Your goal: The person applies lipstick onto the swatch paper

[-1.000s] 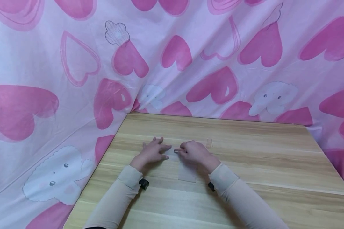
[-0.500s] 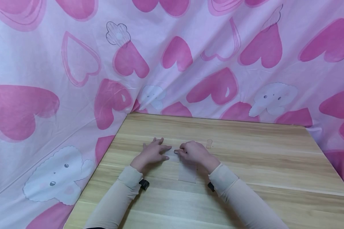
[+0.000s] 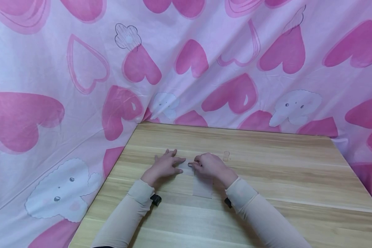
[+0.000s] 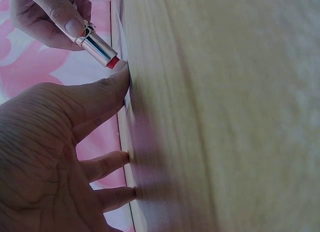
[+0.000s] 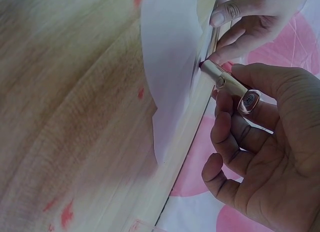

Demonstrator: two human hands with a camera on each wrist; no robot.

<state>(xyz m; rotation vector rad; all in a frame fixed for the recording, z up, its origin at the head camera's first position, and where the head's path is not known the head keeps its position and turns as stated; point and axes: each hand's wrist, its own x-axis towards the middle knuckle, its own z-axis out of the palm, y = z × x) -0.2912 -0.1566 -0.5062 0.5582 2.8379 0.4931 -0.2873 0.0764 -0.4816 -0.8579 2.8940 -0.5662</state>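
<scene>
My right hand (image 3: 213, 166) pinches a lipstick (image 5: 225, 81) with a shiny metallic tube. In the left wrist view, the lipstick's red tip (image 4: 113, 62) points down at the surface, close by my left thumb. My left hand (image 3: 164, 164) rests with fingers spread, its fingertips pressing at the left end of a thin whitish sheet of paper (image 3: 186, 168). The lipstick's tip meets that paper between the two hands. Another pale piece of paper (image 3: 203, 188) lies just nearer to me, below my right hand.
A small clear cap-like piece (image 3: 226, 156) lies beyond my right hand. Red smears (image 5: 67, 214) mark the wood-grain table (image 3: 266, 179). A pink heart-patterned cloth (image 3: 192, 86) hangs along the table's back and left edges.
</scene>
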